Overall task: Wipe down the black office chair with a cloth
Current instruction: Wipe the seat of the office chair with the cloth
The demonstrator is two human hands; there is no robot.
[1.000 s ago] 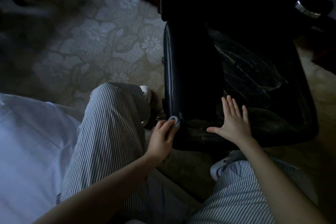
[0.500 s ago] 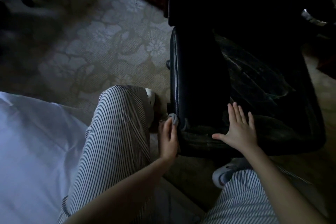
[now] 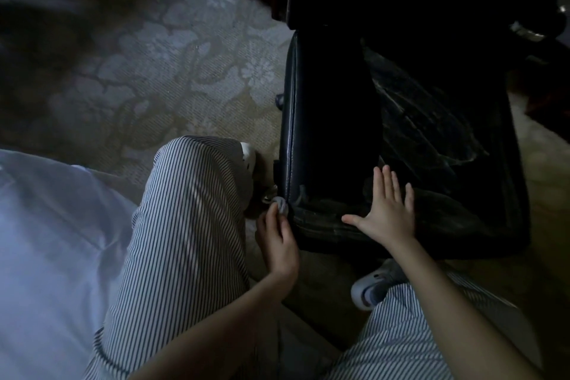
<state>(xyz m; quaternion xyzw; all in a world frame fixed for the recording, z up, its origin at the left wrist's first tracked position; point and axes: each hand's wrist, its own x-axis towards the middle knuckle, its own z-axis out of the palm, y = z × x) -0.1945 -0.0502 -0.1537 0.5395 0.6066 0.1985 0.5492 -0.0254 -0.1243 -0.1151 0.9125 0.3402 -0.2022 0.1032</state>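
Left grip [image 3: 279,244] pinches wadded cloth [image 3: 282,205] against near-left seat corner of chair [image 3: 327,120], likely rubbing the seam. Right grip [image 3: 387,213] lies spread flat on seat's front edge, probably steadying it.

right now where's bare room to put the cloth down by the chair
Free: the chair seat beyond the right hand, and the carpet left of it. Crowded: the near corner, where left hand, cloth, knee and shoe meet.

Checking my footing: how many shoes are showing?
2. One shoe peeks past the left trouser leg, beside the chair; the other shoe sits below the chair's front edge, partly under the right trouser leg.
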